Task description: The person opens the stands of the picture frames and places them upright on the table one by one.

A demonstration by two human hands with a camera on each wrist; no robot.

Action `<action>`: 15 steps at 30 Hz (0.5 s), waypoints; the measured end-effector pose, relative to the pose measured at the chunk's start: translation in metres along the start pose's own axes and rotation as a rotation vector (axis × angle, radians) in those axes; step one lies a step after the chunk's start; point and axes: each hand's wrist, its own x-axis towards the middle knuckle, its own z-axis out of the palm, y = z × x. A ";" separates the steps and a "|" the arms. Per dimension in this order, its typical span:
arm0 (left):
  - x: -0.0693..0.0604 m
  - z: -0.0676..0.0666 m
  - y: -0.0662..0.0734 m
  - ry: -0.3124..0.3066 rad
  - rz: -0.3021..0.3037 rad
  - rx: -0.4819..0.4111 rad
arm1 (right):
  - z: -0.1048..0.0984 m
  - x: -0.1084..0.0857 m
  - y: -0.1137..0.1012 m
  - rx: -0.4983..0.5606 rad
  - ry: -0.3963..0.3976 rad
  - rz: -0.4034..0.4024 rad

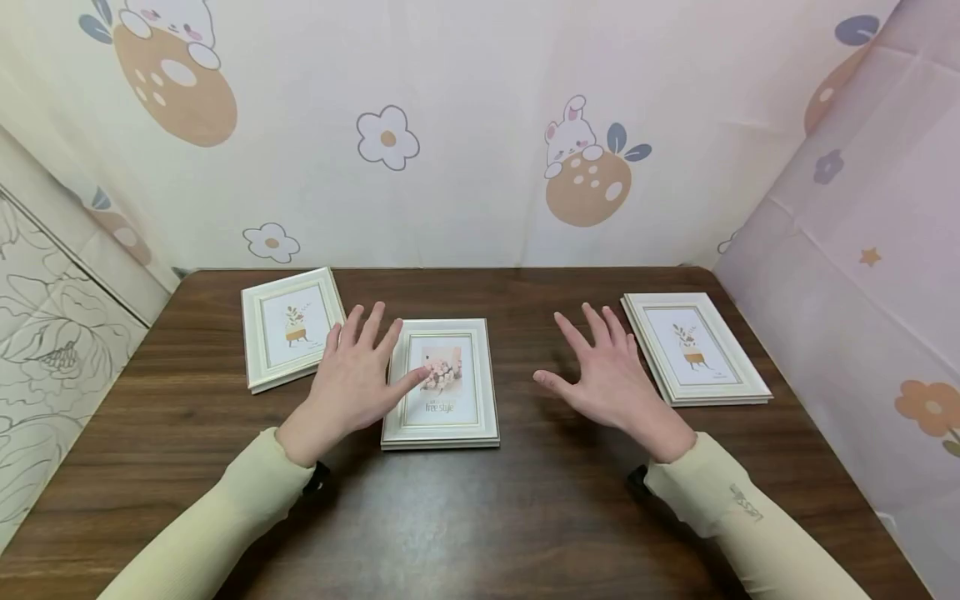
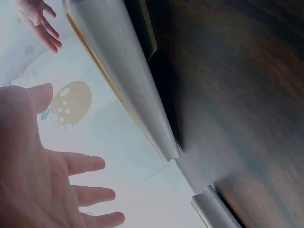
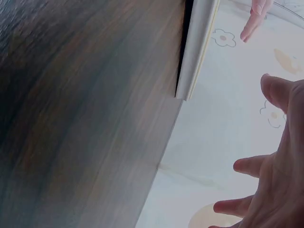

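Note:
Three white picture frames lie on the dark wooden table. In the head view my left hand, fingers spread, is over the gap between the left frame and the middle frame, its thumb across the middle one's picture. My right hand, also spread, is just left of the right frame, holding nothing. The left wrist view has my left hand raised beside a frame's edge. In the right wrist view my right hand is apart from a frame.
The brown table reaches back to a pale curtain printed with rabbits and flowers. Another curtain hangs along the right side. At the left is a white panel with line-drawn flowers.

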 end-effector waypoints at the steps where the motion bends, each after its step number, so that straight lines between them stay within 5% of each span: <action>1: 0.000 -0.001 -0.001 0.012 0.011 -0.009 | 0.000 0.000 0.001 0.007 0.001 -0.005; 8: 0.002 -0.010 -0.007 0.098 0.066 -0.046 | -0.003 -0.003 0.002 0.086 -0.023 -0.001; 15: 0.002 -0.026 -0.016 0.151 0.054 -0.097 | -0.003 -0.008 0.003 0.184 -0.077 0.027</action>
